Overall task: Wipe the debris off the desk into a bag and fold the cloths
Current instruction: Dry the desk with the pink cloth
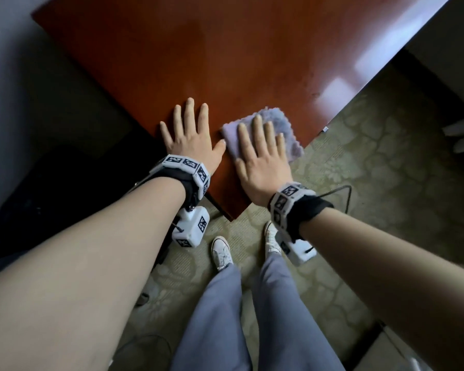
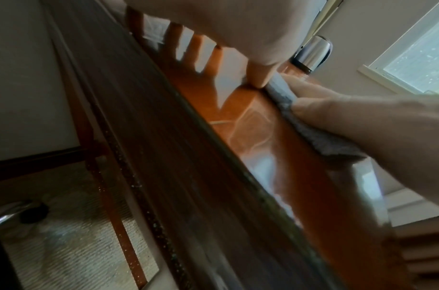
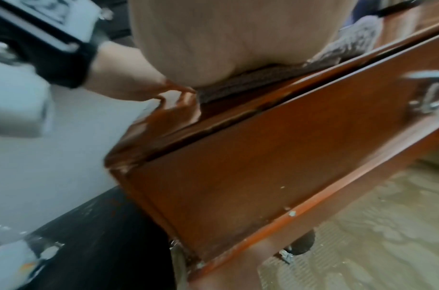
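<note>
A folded lilac-grey cloth [image 1: 287, 127] lies at the near corner of the red-brown desk [image 1: 188, 57], one corner hanging slightly past the edge. My right hand [image 1: 263, 151] lies flat on the cloth with straight fingers. My left hand [image 1: 190, 132] rests flat on the bare wood just left of it, fingers spread, thumb tip at the cloth's left edge. The left wrist view shows the cloth [image 2: 320, 137] under the right hand [image 2: 362, 125], with the left thumb against it. In the right wrist view the cloth [image 3: 347, 47] sits beneath my palm at the desk corner [image 3: 164, 121]. No bag is in view.
The desk has a drawer front [image 3: 251, 166] with a metal handle [image 3: 432, 98]. A metal kettle [image 2: 313, 55] stands at the desk's far end near a window [image 2: 422, 55]. Patterned carpet [image 1: 386, 162] lies below, where my white shoes [image 1: 221, 251] stand. A dark chair [image 1: 38, 188] is on the left.
</note>
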Motion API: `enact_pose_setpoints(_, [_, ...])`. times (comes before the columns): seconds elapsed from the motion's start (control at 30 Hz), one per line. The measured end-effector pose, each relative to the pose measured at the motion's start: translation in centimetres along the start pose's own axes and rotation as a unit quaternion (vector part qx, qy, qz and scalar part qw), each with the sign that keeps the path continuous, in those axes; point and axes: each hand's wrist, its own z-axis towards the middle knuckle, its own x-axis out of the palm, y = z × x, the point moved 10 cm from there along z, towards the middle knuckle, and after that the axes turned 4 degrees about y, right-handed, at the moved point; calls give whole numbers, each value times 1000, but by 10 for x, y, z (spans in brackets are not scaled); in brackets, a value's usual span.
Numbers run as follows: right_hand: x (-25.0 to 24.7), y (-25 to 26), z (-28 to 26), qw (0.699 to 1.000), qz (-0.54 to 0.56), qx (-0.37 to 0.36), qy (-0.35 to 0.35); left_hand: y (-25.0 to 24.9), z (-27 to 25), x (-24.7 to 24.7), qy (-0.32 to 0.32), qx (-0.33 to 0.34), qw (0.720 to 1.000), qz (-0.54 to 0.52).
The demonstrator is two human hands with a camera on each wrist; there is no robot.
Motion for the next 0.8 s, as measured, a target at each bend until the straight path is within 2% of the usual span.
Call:
enact_pose_setpoints(0.07, [3,7,-1,999,-14,-28,12,-1,1,-7,-9,9,1000,7])
enact_pose_setpoints(0.17, [-6,-28,16,999,-24,-27,12,-2,10,-19,-14,27,1000,4])
enact_pose_setpoints(0.33, [-40,-140,49,987,30,159,3,-9,46,-19,82,83,992,49])
enact_pose_setpoints(0.4, [-48,-160,52,975,54,215,12,-12,58,-18,110,96,987,71])
enact_pose_setpoints(0.47, [-50,-155,54,971,58,230,12,-16,66,-15,139,114,979,91])
enact_pose_setpoints(0.5, [-49,-142,55,976,53,213,11,-18,69,-12,155,121,976,95])
enact_pose_setpoints(0.57, [-44,-100,58,991,34,132,7,-18,74,-8,180,122,972,90])
enact_pose_setpoints(0.67, [-31,-44,56,999,14,33,24,-16,78,-4,189,119,971,87])
enact_pose_setpoints(0.73, [-26,-33,60,999,12,-2,45,-17,78,-6,187,117,971,95])
enact_pose_setpoints(0.8, [-33,-50,73,998,23,-8,51,-21,78,-11,189,111,970,106])
